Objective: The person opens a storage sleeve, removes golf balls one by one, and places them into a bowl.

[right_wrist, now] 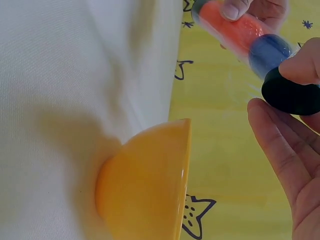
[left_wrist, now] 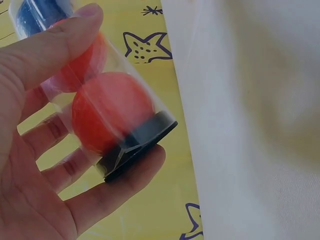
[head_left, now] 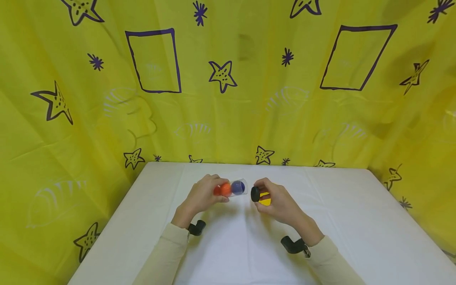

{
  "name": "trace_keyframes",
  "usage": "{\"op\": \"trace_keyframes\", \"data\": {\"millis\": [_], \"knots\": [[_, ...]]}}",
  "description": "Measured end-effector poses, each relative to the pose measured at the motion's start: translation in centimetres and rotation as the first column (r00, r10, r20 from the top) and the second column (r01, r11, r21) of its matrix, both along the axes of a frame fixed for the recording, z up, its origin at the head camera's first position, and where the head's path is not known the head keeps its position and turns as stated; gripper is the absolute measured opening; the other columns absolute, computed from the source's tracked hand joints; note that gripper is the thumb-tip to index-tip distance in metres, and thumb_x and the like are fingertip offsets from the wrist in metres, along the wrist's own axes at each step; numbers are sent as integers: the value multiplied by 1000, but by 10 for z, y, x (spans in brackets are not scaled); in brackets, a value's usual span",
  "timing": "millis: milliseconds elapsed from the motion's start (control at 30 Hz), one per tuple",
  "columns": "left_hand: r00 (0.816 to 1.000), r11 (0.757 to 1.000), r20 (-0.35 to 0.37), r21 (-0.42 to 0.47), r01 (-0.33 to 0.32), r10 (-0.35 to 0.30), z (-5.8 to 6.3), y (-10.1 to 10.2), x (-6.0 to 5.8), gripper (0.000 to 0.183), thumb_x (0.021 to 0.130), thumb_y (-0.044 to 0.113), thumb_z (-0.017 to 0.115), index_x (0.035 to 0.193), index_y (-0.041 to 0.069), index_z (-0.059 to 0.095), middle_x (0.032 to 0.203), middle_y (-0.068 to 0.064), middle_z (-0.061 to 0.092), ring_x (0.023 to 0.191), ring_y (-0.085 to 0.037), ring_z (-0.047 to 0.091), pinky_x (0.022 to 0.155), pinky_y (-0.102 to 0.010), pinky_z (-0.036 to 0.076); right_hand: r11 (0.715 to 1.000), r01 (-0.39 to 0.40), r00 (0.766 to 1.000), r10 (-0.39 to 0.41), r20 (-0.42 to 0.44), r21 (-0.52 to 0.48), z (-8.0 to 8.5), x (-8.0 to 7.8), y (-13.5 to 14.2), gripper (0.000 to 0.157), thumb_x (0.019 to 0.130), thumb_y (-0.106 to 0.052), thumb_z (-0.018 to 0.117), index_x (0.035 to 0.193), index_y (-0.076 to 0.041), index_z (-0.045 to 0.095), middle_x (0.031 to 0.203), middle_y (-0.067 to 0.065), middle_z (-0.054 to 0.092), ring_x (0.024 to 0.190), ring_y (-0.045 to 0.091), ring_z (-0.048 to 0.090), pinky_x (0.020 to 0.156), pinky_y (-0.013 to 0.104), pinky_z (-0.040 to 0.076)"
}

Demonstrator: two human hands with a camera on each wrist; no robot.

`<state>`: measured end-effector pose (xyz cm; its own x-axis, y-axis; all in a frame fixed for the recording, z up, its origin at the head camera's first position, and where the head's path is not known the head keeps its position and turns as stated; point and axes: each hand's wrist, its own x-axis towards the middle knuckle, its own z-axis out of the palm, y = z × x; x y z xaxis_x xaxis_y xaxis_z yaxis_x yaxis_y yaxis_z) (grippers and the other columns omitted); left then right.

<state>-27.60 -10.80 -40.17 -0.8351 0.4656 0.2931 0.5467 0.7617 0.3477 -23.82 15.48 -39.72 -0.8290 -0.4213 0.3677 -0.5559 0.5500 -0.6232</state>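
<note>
My left hand (head_left: 204, 194) grips a clear plastic tube (head_left: 245, 185) that lies nearly level above the white table. Inside, a blue ball (head_left: 237, 187) sits by the mouth, with an orange-red ball (head_left: 225, 189) behind it. Another red ball (left_wrist: 112, 110) rests against the black base (left_wrist: 142, 142), where a fingertip touches. With thumb and fingers my right hand (head_left: 283, 204) pinches a round black cap (head_left: 255, 194), held just off the tube's mouth in the head view. A yellow bowl (right_wrist: 145, 185) stands below the right hand, mostly hidden by it from the head camera.
A white cloth (head_left: 221, 253) covers the table. Yellow curtains (head_left: 228, 118) with starfish drawings hang behind it and along both sides. Each wrist wears a black camera mount, one on the left (head_left: 197, 228) and one on the right (head_left: 293, 245).
</note>
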Motion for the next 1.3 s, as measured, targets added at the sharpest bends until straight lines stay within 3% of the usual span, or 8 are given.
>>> {"op": "trace_keyframes", "data": {"millis": [367,700,967,1300], "knots": [[999,1000,-26,3,-22,22,2,-3,0,47,73,36,83,115,22,67,96,5,62,87,-14,50,70,-30,43,1000,6,997,-6,-81,1,-7,-2,-4,44,74,-10,79,112,-12,56,98,-1,66,87,12,63,78,30,57],[998,999,-33,9,-47,48,3,-6,-1,47,72,34,84,114,23,68,98,3,63,89,-16,51,71,-31,45,998,-49,994,52,91,-45,-12,-1,-11,43,77,-1,73,115,-8,55,103,4,65,92,16,65,84,32,56],[997,998,-30,3,-64,64,4,-9,-2,48,72,35,84,115,23,68,98,2,63,90,-16,52,73,-31,46,995,-78,983,89,161,-70,-18,1,-19,41,78,1,71,115,-9,55,104,4,65,92,16,64,82,24,55],[995,996,-28,13,-92,92,3,-11,-4,48,72,35,84,115,22,68,98,3,63,90,-16,52,72,-32,47,994,-100,963,107,248,-41,-26,4,-29,41,81,-3,74,116,-11,55,110,5,66,98,19,65,82,26,56]]}}
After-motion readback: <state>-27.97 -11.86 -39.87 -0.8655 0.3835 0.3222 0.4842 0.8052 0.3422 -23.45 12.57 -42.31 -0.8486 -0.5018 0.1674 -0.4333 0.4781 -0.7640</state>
